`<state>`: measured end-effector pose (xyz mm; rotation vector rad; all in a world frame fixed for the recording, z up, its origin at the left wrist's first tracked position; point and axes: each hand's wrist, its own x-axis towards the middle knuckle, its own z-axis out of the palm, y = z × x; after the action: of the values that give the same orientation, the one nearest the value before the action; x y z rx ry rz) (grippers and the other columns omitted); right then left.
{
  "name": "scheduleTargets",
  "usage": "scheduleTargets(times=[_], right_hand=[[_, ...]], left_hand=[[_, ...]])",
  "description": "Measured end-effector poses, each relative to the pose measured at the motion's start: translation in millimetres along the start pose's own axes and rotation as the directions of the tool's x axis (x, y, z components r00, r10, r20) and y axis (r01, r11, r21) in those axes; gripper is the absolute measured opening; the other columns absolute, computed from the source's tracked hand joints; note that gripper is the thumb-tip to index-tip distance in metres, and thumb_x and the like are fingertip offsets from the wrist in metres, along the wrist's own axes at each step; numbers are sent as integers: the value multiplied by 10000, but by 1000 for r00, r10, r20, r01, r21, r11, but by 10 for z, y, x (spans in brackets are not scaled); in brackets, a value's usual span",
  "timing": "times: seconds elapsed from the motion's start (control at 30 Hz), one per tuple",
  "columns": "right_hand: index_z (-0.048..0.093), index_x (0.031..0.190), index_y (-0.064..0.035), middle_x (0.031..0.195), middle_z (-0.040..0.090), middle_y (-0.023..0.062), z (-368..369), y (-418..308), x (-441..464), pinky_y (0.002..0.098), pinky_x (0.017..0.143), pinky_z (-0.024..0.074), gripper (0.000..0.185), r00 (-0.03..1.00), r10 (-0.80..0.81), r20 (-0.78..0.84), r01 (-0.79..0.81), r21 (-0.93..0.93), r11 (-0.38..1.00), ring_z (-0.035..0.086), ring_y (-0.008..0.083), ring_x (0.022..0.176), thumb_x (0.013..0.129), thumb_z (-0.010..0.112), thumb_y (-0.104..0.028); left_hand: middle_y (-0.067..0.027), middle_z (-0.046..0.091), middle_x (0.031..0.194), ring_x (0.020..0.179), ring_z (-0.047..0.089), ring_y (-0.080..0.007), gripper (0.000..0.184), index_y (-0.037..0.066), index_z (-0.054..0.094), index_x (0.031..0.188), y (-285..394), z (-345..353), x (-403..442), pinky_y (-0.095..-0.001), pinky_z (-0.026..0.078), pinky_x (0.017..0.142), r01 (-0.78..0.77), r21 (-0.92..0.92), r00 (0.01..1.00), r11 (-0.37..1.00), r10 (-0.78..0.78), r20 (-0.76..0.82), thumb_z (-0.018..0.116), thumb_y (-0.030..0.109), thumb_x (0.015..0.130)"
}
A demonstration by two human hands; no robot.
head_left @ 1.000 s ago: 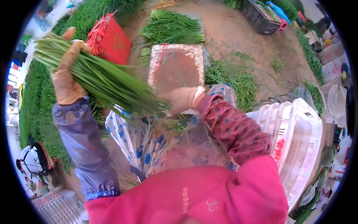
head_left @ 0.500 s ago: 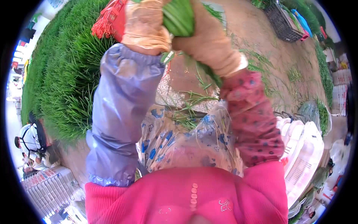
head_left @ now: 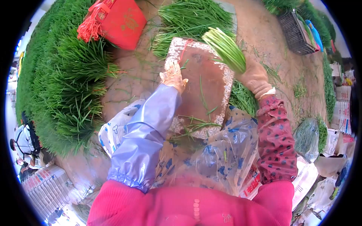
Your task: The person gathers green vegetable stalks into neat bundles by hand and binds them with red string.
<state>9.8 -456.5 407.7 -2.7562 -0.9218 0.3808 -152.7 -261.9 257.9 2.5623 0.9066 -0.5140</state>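
My gloved left hand (head_left: 174, 77) is at the upper left edge of a brown board (head_left: 205, 83) with a white patterned border, its fingers stretched out and nothing held. Wrapped round a bundle of long green stalks (head_left: 226, 51), my gloved right hand (head_left: 254, 76) is above the board's right side. The bundle's pale cut ends point up and left. Loose green blades lie on the board, mostly near its lower edge. Beyond the board is a pile of green stalks (head_left: 194, 17) on a sheet.
A red bag (head_left: 126, 24) stands at the upper left beside a large mass of upright green bundles (head_left: 64, 83). A black crate (head_left: 298, 35) is at the upper right. White crates (head_left: 47, 190) are at the lower left. A person in white (head_left: 25, 139) is at the far left.
My hands, together round the stalks half a second ago, are now apart. The left one has let go and come down to the board; the right one has moved right with the bundle.
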Motion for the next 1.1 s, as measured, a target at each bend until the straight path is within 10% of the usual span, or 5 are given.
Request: scheduleTargets(times=[0.4,0.7,0.8,0.9,1.1], right_hand=[[460,1304,-93,1183,588,183,1169,-846,487,434,921,449,636,916,-274,293,296,-30,955,571,359,1084,759,705,-312],[420,1387,-90,1311,511,190,1403,-489,642,413,1051,351,835,892,-343,295,275,251,928,455,349,1251,694,759,-410],[440,1365,-81,1279,524,205,1399,-489,632,395,1042,363,804,893,-351,280,273,283,919,465,348,1234,685,773,-351],[438,1367,-85,1303,513,201,1386,-500,642,395,1045,362,815,895,-312,319,225,283,933,450,347,1252,673,783,-338],[393,1402,-99,1347,483,160,1414,-490,566,406,1057,350,897,895,-377,237,340,184,922,434,354,1260,651,805,-369]], left_hand=[[-128,-27,1595,1469,-58,-310,856,72,38,1523,600,244,-466,-686,71,1090,14,16,979,1000,-17,203,538,403,911],[-197,623,1138,1136,564,-390,560,167,452,1364,46,-628,-737,-520,486,833,-565,-37,474,825,361,803,639,271,846],[-216,664,911,905,641,-364,439,148,522,1267,-397,-378,-325,-471,505,730,-561,58,629,826,380,679,608,289,861],[-210,667,800,507,495,-184,316,34,563,1083,-520,-504,-22,-338,409,458,688,-546,622,479,-2,783,475,320,983],[-73,678,749,416,375,-96,251,47,561,1016,-514,-41,181,-255,290,387,719,-695,695,34,-41,717,462,275,978]])
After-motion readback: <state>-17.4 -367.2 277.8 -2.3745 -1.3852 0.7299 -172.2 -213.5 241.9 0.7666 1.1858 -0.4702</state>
